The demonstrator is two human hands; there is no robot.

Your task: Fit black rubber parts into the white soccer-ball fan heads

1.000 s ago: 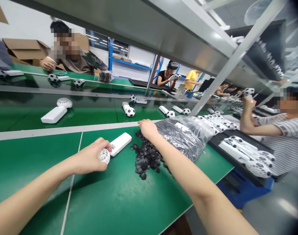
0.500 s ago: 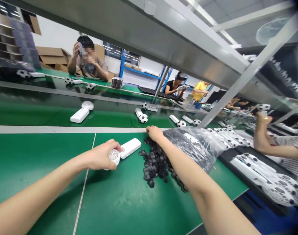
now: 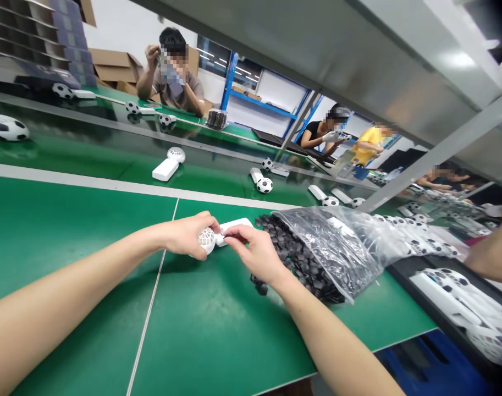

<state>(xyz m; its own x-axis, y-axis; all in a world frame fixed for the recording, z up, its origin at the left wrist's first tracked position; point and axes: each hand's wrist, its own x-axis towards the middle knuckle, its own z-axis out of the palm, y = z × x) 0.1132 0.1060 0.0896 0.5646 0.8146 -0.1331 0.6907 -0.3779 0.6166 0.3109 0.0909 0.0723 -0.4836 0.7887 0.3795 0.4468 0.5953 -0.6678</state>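
Observation:
My left hand is closed around the round lattice head of a white handheld fan. The fan lies on the green work surface, its white handle pointing away to the right, partly behind my right fingers. Beside the head, my right hand makes a pinch, with a small dark piece just showing at the fingertips. Right of that hand, loose black pieces are heaped at the mouth of a clear plastic bag.
Beyond a pale strip, white fans with football-patterned heads lie on a darker green belt. A black tray of white fan parts stands at right. A slanted metal post rises behind the bag. Several co-workers sit across and to the right.
My right hand has come from the black pieces leftward to the fan's head, now in a pinch. My left hand still holds the fan. The view has turned a little.

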